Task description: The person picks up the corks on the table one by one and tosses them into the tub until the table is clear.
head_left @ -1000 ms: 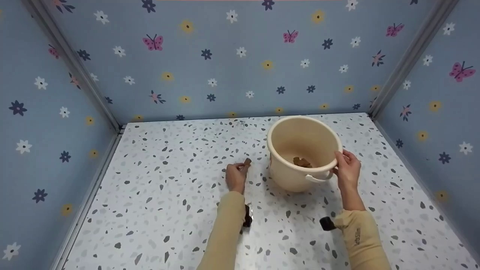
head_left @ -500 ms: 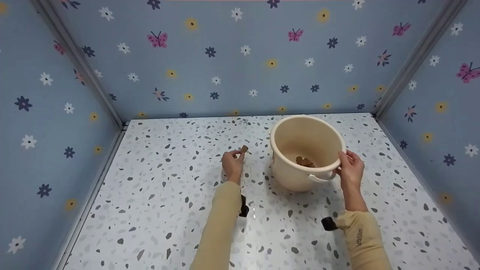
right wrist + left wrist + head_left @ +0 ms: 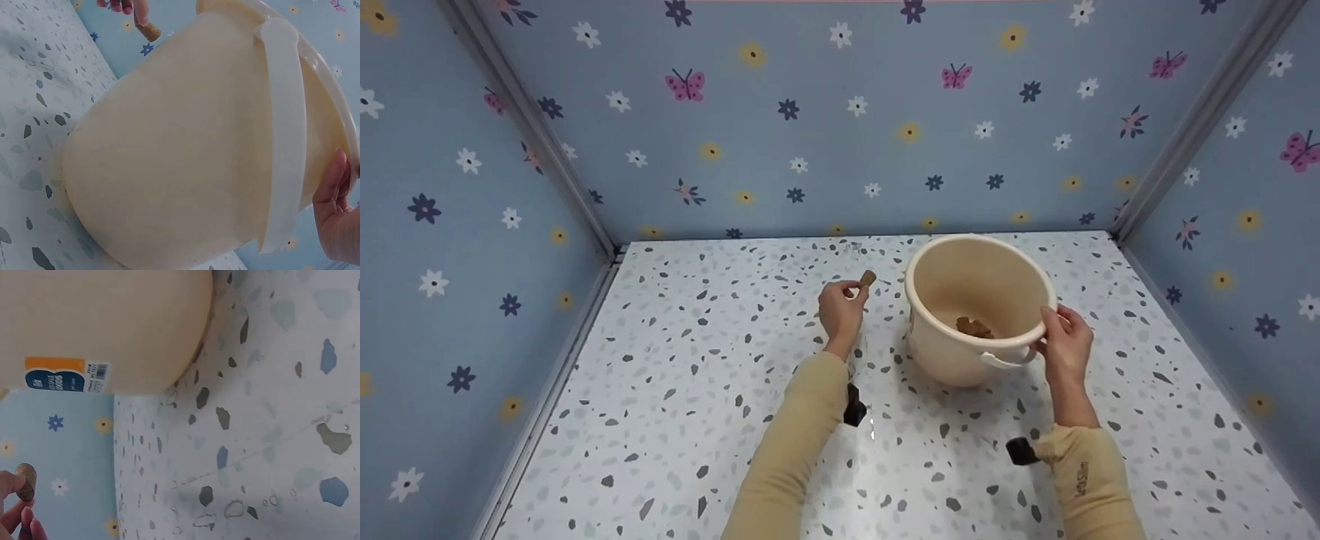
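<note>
My left hand [image 3: 842, 309] pinches a brown cork [image 3: 868, 277] between thumb and fingers, above the table and left of the bucket. The left wrist view shows the cork [image 3: 26, 481] as a short, speckled cylinder. A cream plastic bucket [image 3: 952, 358] stands on the table, its white handle [image 3: 286, 140] hanging down the near side. With thumb and fingers my right hand [image 3: 1067, 346] grips the bucket's rim at the right. Several brown pieces [image 3: 973, 328] lie at the bottom of the bucket; their exact kind is hard to tell.
The speckled white table [image 3: 675, 390] is enclosed by blue flowered panels [image 3: 810, 135] at the back and both sides. Clear wet-looking drops [image 3: 234, 508] mark the tabletop near the bucket. A black wrist device [image 3: 855, 406] sits on the left sleeve, another black device [image 3: 1021, 451] on the right.
My left hand has moved away across the table, toward the back panel, with the cork, rising and shifting slightly right at the end. My right hand keeps its grip on the bucket's rim.
</note>
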A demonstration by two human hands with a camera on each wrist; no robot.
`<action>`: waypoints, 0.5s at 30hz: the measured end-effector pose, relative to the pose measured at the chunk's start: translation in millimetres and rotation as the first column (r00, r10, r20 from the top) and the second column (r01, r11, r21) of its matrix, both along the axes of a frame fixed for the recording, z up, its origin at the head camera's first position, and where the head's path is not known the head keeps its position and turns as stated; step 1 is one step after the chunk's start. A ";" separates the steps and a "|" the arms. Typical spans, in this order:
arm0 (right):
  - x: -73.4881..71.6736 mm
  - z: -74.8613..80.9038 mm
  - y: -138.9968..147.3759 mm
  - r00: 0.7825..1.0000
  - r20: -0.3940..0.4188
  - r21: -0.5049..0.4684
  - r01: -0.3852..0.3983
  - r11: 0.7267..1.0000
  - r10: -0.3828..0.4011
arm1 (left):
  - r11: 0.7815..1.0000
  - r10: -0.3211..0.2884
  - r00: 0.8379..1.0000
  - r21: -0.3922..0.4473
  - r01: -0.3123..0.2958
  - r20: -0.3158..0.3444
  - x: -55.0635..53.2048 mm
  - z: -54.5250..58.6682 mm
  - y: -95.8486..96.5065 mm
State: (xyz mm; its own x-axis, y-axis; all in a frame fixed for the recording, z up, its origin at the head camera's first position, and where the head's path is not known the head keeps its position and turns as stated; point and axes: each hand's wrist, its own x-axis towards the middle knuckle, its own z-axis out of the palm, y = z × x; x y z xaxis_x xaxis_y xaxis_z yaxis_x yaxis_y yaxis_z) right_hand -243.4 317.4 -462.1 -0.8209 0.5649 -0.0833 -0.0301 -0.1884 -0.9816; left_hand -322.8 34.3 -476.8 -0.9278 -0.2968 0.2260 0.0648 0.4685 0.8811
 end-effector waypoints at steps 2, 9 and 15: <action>-11.2 -20.0 14.8 0.999 -0.027 -0.021 -0.018 1.000 0.018 | 1.000 -0.018 0.999 -0.014 0.017 -0.043 1.8 6.9 1.5; -56.2 -97.1 66.6 1.000 -0.023 -0.020 -0.017 1.000 0.017 | 0.995 -0.081 0.984 -0.070 0.070 -0.158 11.9 25.7 9.7; -16.4 -26.9 18.3 1.000 -0.009 -0.008 -0.004 1.000 0.004 | 0.990 -0.132 0.971 -0.085 0.117 -0.201 24.1 39.1 21.8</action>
